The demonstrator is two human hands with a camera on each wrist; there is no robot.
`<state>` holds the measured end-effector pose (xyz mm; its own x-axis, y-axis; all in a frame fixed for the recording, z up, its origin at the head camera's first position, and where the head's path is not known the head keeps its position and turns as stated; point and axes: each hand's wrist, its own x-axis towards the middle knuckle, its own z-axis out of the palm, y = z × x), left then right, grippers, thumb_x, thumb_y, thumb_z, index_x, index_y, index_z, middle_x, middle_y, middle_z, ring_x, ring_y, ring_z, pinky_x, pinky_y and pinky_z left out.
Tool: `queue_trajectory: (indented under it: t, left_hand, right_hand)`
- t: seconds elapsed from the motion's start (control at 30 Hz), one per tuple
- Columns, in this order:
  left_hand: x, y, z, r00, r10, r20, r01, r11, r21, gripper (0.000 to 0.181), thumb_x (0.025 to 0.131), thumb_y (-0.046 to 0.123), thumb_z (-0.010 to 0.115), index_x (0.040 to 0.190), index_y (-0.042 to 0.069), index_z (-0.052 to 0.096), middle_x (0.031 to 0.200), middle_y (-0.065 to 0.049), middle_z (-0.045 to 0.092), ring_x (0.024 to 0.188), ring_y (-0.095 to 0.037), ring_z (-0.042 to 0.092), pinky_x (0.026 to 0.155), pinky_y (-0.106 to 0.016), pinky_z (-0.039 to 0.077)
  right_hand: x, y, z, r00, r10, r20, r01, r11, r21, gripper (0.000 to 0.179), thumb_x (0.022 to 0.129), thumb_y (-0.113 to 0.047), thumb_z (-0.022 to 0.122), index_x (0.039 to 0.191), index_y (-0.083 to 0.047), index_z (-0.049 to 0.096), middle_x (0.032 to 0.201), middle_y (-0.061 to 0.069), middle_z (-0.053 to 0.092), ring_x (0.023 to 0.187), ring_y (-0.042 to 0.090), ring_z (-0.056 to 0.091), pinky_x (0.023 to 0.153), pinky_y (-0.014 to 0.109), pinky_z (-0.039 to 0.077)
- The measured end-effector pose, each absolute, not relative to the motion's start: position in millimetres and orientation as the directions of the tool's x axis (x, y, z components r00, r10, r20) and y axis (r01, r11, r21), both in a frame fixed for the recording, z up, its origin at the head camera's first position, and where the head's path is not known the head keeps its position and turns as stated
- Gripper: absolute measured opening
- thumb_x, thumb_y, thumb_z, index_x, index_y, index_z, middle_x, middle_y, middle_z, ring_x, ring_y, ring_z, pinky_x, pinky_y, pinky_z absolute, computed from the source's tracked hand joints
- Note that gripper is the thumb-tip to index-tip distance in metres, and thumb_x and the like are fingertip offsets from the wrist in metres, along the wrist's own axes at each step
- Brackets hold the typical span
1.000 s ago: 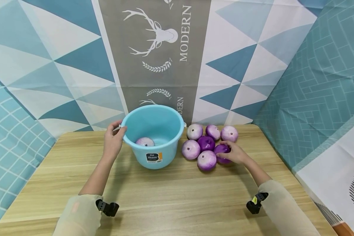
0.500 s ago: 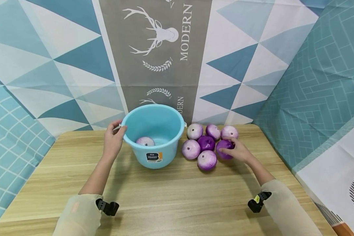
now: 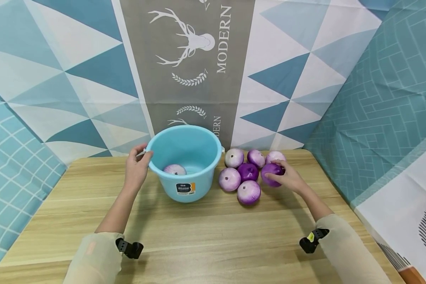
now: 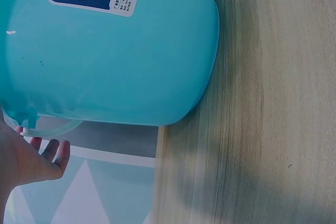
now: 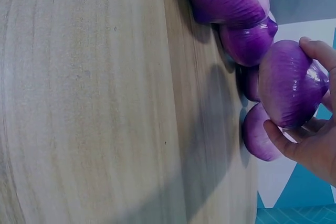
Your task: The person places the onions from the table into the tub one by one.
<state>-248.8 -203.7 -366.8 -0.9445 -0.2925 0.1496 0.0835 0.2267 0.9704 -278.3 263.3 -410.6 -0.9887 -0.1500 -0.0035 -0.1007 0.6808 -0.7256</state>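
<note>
A light blue bucket (image 3: 170, 189) stands upright near the table's back edge. My left hand (image 3: 136, 169) holds its left rim beside the handle joint, thumb over the rim. In the left wrist view, my fingers curl close to the pale handle (image 4: 55, 129). One white-purple onion (image 3: 175, 169) lies inside the bucket. My right hand (image 3: 292, 179) grips a dark purple onion (image 5: 289, 85) between thumb and fingers, raised above the table in the right wrist view. Left of and behind it sit several other onions, including a pale one (image 3: 249, 193) in front and a deep purple one (image 3: 248, 172).
The wooden table (image 3: 206, 244) reaches from the bucket toward me. Behind it hangs a patterned cloth backdrop (image 3: 188, 90) with a deer print. Blue-green sheets (image 3: 383, 118) cover the right side. A black camera (image 3: 310, 240) is strapped to each wrist.
My right hand has lifted the dark purple onion up from its place in the cluster and slightly back. My left hand stays on the bucket rim.
</note>
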Motion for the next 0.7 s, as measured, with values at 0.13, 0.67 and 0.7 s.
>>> queue_trajectory:
  t: [0.13, 0.67, 0.7]
  left_hand:
    - [-248, -203, -365, -0.945, -0.289, 0.152, 0.084, 0.234, 0.969, 0.049, 0.094, 0.033, 0.048, 0.136, 0.008, 0.042, 0.143, -0.008, 0.039, 0.126, -0.023, 0.045, 0.084, -0.020, 0.043]
    - [-247, -203, -364, -0.946, -0.293, 0.137, 0.062, 0.251, 0.966, 0.050, 0.094, 0.034, 0.048, 0.138, 0.010, 0.041, 0.143, -0.008, 0.039, 0.126, -0.024, 0.045, 0.089, -0.027, 0.043]
    - [-247, -203, -364, -0.946, -0.292, 0.137, 0.063, 0.250, 0.966, 0.050, 0.094, 0.034, 0.048, 0.138, 0.010, 0.041, 0.143, -0.008, 0.040, 0.126, -0.024, 0.045, 0.089, -0.027, 0.043]
  right_hand:
    - [-277, 263, -406, -0.987, -0.163, 0.016, -0.120, 0.653, -0.748, 0.073, 0.083, -0.040, 0.068, 0.139, -0.005, 0.038, 0.137, 0.026, 0.041, 0.125, 0.042, 0.041, 0.099, 0.054, 0.040]
    - [-274, 248, -381, -0.976, -0.209, 0.064, -0.177, 0.583, -0.793, 0.064, 0.083, -0.037, 0.069, 0.135, -0.011, 0.043, 0.127, 0.021, 0.049, 0.115, 0.035, 0.050, 0.086, 0.041, 0.050]
    - [-273, 247, -379, -0.975, -0.214, 0.062, -0.179, 0.583, -0.792, 0.064, 0.083, -0.036, 0.069, 0.136, -0.010, 0.042, 0.128, 0.021, 0.049, 0.116, 0.035, 0.049, 0.087, 0.042, 0.050]
